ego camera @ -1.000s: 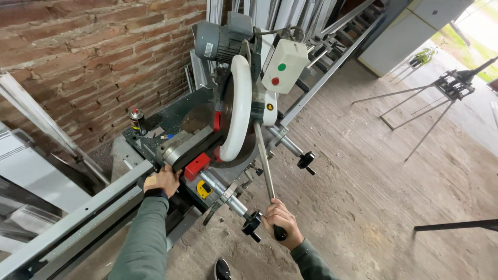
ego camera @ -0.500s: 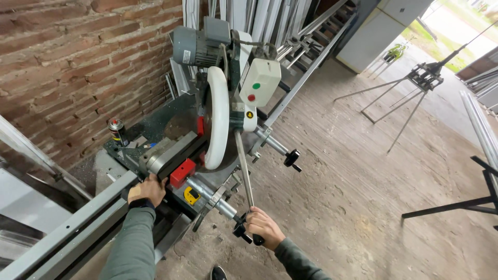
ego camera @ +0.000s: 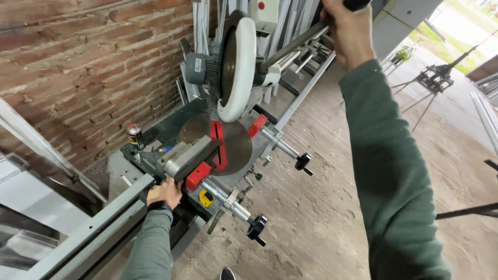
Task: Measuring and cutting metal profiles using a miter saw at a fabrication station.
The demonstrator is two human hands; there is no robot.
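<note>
The long grey aluminium profile [ego camera: 93, 228] lies near left on the saw bench: stiff, light, probably slippery. The left hand [ego camera: 165, 193] clamps its end; the right hand [ego camera: 348, 28] grips the saw's black lever [ego camera: 298, 41].

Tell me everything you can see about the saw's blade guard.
The blade guard is a white, glossy half-round cover, plastic or painted metal by its look, wrapping the dark circular blade. It stands raised above the round metal turntable, tilted slightly, beside the grey motor. The right hand grips the long handle bar leading to it; nothing else touches it.
</note>
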